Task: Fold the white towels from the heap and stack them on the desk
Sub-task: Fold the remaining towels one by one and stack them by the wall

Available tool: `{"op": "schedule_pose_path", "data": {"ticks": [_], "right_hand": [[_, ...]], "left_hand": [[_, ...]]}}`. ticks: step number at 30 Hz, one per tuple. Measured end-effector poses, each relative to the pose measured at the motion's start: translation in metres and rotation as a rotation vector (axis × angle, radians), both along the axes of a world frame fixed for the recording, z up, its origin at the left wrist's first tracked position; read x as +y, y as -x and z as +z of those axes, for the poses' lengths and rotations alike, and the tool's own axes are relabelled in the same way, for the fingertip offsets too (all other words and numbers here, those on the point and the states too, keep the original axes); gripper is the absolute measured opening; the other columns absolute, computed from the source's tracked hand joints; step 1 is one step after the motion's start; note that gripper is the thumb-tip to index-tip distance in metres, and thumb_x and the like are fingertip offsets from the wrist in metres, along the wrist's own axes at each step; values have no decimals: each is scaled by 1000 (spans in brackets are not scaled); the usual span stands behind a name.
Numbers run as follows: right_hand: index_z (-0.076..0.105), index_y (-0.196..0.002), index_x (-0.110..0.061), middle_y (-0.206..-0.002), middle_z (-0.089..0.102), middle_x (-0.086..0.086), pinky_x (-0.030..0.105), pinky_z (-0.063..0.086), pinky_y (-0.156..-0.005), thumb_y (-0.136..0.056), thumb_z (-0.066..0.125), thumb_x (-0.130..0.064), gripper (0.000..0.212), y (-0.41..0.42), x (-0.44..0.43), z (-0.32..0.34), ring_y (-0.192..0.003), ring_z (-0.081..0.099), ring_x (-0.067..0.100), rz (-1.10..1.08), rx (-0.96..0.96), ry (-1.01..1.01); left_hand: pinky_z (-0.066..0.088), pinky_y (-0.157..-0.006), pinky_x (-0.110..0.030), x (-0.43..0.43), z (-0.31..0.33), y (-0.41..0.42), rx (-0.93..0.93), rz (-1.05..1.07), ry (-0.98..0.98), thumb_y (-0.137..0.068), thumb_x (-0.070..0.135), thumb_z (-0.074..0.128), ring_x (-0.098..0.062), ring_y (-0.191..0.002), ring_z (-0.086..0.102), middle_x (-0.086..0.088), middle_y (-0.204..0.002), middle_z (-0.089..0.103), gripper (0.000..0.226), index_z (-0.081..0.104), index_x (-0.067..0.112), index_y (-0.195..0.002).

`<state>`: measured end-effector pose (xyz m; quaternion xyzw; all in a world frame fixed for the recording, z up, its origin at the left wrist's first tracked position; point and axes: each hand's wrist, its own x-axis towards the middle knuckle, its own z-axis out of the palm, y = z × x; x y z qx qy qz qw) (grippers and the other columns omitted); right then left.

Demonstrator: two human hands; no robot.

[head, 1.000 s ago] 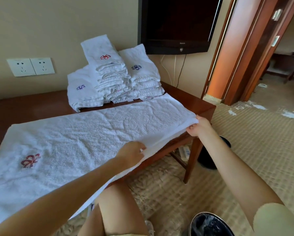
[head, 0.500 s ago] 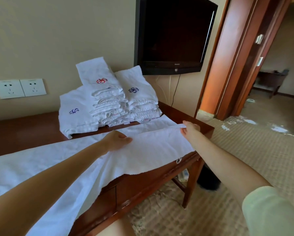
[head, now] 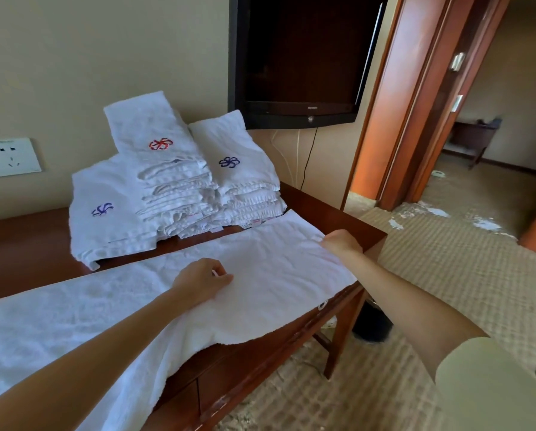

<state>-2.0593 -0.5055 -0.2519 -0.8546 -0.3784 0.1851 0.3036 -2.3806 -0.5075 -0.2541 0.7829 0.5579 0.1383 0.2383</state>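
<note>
A: diff vs 1 s back?
B: then the white terry towel (head: 276, 269) lay in a single layer with a red emblem up at its left end, and both hands pinched the near edge where it hung off the front. Half a second back that edge was in the air, going over towards the wall. Now it is down: the right half is doubled and the emblem is out of sight

A: hands?
B: left hand (head: 203, 279) sits mid-towel, fingers curled, thumb and forefinger pinching the folded-over edge. Right hand (head: 341, 242) is at the far right corner of the towel, fingers curled round it, close to the desk's right edge

A: orientation?
B: long axis runs along the length of the dark red-brown wooden desk (head: 21, 244), lower left to upper right in view. The right short end stops just short of the desk's right edge. The near long side droops over the front edge, more so towards the left

A: rest of the desk?
B: stacks of folded white towels (head: 173, 188) at the back edge against the wall, three side by side, red emblem on the middle one, blue on the outer two. The spread towel's far edge lies just in front of them, not quite touching as far as I can tell
</note>
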Motion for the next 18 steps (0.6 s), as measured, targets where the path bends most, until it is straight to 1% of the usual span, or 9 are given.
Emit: {"op": "schedule_pose_path", "data": {"ticks": [2,3,5,6,7,9,12,15,18], "right_hand": [[52,-64,-23,-73,57,-1,36,44,-84,-83,68,-36,28,-6,-2,2,-81,55,23,17,-25,77],[55,-70,-22,-82,61,0,39,42,-96,-79,72,-41,27,-12,1,1,-91,57,25,16,-12,105],[58,-84,-18,-95,64,4,44,39,-104,-68,79,-48,40,-24,3,-2,-103,59,27,27,31,131],[60,-89,-15,-96,64,5,43,41,-103,-66,80,-48,45,-28,1,-1,-102,60,28,37,61,122],[61,-90,-13,-93,64,6,40,45,-97,-70,80,-43,40,-30,-1,1,-98,61,27,46,93,84],[65,-84,-12,-84,62,4,35,51,-82,-82,74,-30,21,-35,-3,8,-88,61,24,63,121,3],[67,-92,-10,-86,61,3,34,48,-73,-87,69,-29,20,-45,-3,15,-84,58,20,100,57,-88],[66,-95,-13,-92,62,2,29,42,-73,-86,70,-33,23,-56,-3,19,-91,59,20,85,-15,-152],[64,-91,-14,-91,62,1,28,41,-74,-86,70,-32,20,-63,-3,15,-90,58,19,98,-36,-149]], "left_hand": [[40,-55,-20,1,-1,-2,1,-11,-8,-91,41,60,-6,-60,59,9,-77,62,20,62,26,-80],[41,-56,-19,1,-2,-2,-5,-16,-11,-91,41,60,-6,-60,59,9,-78,63,19,63,26,-80],[41,-57,-19,1,-2,-2,-29,-26,-12,-92,40,60,-7,-61,59,8,-80,63,18,64,25,-83],[41,-57,-19,1,-2,-2,-44,-30,-11,-92,39,60,-7,-61,59,8,-81,63,17,65,24,-84],[41,-57,-19,0,-1,-2,-58,-33,-13,-92,38,60,-7,-60,58,7,-81,63,17,65,23,-85],[42,-57,-20,0,0,-4,-89,-30,-23,-92,38,60,-7,-56,57,7,-78,63,17,65,23,-84],[40,-53,-20,0,3,-12,-140,-26,-41,-92,39,61,-8,-52,56,6,-74,64,18,64,24,-81],[39,-53,-21,1,5,-25,-150,-33,-73,-92,40,59,-8,-59,56,6,-78,64,18,64,25,-82],[38,-52,-22,1,2,-31,-73,-20,-109,-93,41,57,-7,-64,55,8,-78,59,18,62,25,-85]]}}
